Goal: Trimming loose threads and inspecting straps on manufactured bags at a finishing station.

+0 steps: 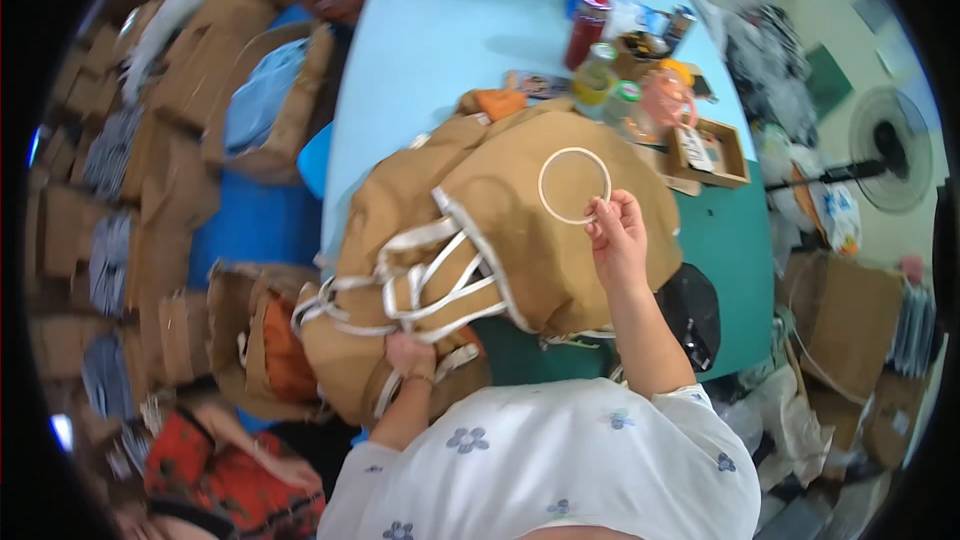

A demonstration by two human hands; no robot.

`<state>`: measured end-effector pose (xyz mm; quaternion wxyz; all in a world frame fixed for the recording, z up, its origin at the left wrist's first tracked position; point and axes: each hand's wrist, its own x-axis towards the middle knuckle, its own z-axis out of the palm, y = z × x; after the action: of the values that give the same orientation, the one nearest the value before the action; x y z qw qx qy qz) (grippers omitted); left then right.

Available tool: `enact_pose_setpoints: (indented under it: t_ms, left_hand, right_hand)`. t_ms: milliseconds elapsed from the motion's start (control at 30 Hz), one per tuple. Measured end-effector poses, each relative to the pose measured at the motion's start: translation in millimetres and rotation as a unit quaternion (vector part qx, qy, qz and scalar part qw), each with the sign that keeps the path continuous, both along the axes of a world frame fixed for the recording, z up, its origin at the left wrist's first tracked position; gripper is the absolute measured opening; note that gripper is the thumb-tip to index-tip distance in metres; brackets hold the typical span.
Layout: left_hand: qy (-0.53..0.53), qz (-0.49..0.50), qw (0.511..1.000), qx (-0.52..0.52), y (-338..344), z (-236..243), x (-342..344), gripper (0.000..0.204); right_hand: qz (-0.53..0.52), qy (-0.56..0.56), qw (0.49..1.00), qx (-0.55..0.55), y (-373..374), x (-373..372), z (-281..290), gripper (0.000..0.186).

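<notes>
The person's right hand pinches a pale ring between thumb and fingers at its lower right edge, so the hoop extends up and left from the fingertips — round, with no long axis, its open face toward the camera. It shows against the tan cloth heaped on the table; contact with the cloth cannot be told. The left hand is well apart from the ring but beside the white straps, its fingers hidden — closed or loose, one cannot tell.
</notes>
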<state>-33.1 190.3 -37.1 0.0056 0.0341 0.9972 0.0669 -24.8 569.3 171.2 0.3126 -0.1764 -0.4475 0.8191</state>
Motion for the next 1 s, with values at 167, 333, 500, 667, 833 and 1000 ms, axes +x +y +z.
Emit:
enact_pose_setpoints:
  t_ms: [167, 333, 500, 667, 833, 1000]
  left_hand:
    - [-0.044, -0.012, 0.989, 0.138, -0.2, 14.9, -7.0, 0.038]
    - [-0.032, 0.017, 0.991, 0.125, -22.3, 63.6, 18.6, 0.063]
    - [-0.150, -0.008, 0.798, 0.584, -60.4, 159.0, 32.9, 0.052]
    - [-0.209, 0.015, 0.585, 0.784, -85.5, 214.9, 25.1, 0.051]
    - [-0.143, 0.145, 0.545, 0.813, -98.2, 211.1, 31.1, 0.020]
    - [-0.102, 0.156, 0.557, 0.809, -111.4, 212.9, 30.9, 0.016]
  right_hand:
    - [0.203, -0.004, 0.960, -0.195, -89.9, -5.5, 16.6, 0.026]
    - [0.337, -0.066, 0.913, -0.219, -164.3, -13.3, 15.2, 0.022]
    - [0.405, -0.098, 0.905, -0.090, -219.3, -26.7, 13.8, 0.025]
    - [0.471, -0.112, 0.875, 0.016, -273.5, -32.0, 15.9, 0.025]
    - [0.507, -0.095, 0.856, 0.044, -307.8, -30.6, 17.7, 0.024]
    - [0.535, -0.044, 0.839, 0.093, -321.2, -32.5, 22.9, 0.032]
